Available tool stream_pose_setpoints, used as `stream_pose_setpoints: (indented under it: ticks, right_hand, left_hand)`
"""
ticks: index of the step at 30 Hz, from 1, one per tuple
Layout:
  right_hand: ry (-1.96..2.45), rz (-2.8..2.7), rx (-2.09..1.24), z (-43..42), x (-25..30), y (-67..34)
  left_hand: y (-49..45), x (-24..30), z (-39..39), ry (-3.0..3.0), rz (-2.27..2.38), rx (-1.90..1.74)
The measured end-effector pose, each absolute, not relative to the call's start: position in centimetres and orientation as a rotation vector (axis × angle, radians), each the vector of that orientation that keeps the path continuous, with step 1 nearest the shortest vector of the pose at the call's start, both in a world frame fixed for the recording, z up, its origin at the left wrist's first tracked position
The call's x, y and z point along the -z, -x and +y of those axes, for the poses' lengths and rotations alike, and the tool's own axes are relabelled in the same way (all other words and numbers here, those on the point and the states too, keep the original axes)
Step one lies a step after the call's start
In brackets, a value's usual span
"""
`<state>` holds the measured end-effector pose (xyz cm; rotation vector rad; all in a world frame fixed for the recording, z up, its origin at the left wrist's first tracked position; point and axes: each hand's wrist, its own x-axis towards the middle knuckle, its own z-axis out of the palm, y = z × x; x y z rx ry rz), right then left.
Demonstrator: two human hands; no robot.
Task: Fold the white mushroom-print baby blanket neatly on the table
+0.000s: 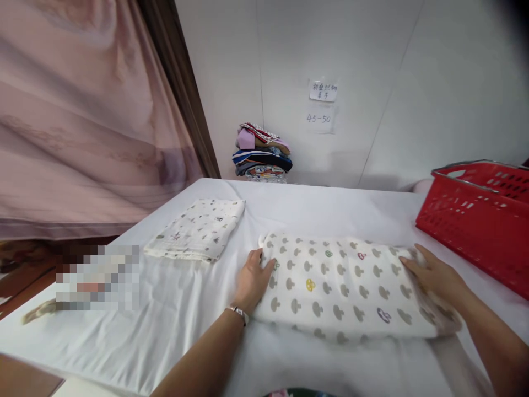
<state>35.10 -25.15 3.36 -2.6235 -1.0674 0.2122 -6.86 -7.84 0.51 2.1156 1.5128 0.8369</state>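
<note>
A white mushroom-print cloth (pixel 330 284), folded into a long rectangle, lies across the white-covered table in front of me. My left hand (pixel 253 277) grips its left edge, the thumb on top and the fingers around the side. At the opposite end, my right hand (pixel 436 275) holds the right edge, with the fingertips over the upper corner. The cloth's lower right corner looks blurred and bunched beneath that hand. Another folded white cloth (pixel 198 229) with small scattered prints rests flat to the left, apart from both hands.
A red plastic basket (pixel 467 226) with a metal handle stands at the right edge of the table (pixel 330 204). Beyond the far edge is a stack of folded fabrics (pixel 262 154). Pink curtains (pixel 82 110) hang at the left. A pixelated patch covers something on the table's left side.
</note>
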Motion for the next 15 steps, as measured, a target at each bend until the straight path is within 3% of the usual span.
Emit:
stream_pose_setpoints:
  ticks: [7,12,15]
  right_hand:
    - [2.28,-1.112,-0.002,-25.0,-4.3,-31.9]
    - [1.968,-1.39,0.304,-27.7,-3.9,-26.9]
    - [1.775,-1.82,0.189,-28.6,-3.3,-25.1]
  left_hand:
    - [7.1,-0.6,-7.8,-2.406,1.291,-1.033]
    - [7.1,-1.7,-8.9,-2.568,0.69,-1.176]
    - [6.9,-2.5,-10.2,-2.53,0.339,-1.017]
